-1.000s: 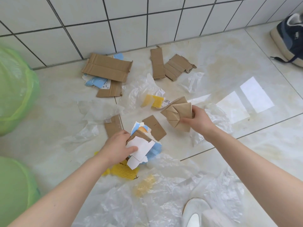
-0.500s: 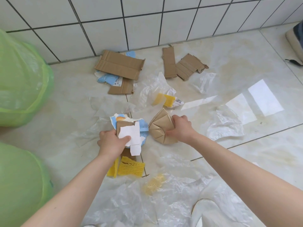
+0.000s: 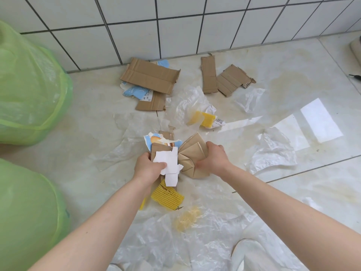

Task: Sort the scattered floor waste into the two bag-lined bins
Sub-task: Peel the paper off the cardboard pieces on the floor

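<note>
While both hands grip, left hand (image 3: 149, 166) paper scraps (image 3: 167, 160), right hand (image 3: 212, 159) folded bag (image 3: 192, 153), bins (image 3: 29, 85) far left.

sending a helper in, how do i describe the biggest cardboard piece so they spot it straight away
Start at the white tiled wall and look down to where it meets the floor. The large flat cardboard sheet lies just in front of it, left of two smaller cardboard strips. It alone partly covers pale blue torn card.

Bare floor (image 3: 84, 145) toward the green bins (image 3: 29, 85) — plastic film (image 3: 127, 137) and cardboard (image 3: 150, 77) elsewhere
</note>
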